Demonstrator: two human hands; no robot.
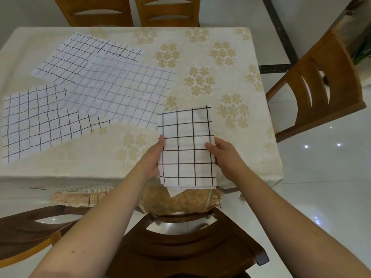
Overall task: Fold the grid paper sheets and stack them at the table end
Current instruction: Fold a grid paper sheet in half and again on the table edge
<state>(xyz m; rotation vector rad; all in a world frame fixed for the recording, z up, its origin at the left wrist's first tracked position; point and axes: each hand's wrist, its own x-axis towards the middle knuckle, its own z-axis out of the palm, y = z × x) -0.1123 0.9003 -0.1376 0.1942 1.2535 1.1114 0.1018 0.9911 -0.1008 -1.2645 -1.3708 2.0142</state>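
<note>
A folded grid paper sheet (pixel 185 147), white with bold black lines, is held over the table's near edge. My left hand (pixel 154 157) grips its left edge, thumb on top. My right hand (pixel 224 157) grips its right edge, thumb on the sheet. Its lower end hangs past the table edge. Several unfolded grid paper sheets (pixel 118 87) lie overlapping on the left half of the table; the nearest sheet (pixel 36 125) has black lines, and a paler sheet (pixel 86 55) lies farther back.
The table (pixel 210 63) has a cream cloth with tan flowers. Wooden chairs stand at the far side (pixel 166 11), at the right (pixel 321 83) and right below my arms (pixel 190 243). A cushion (pixel 176 201) lies on the near chair. White tiled floor lies to the right.
</note>
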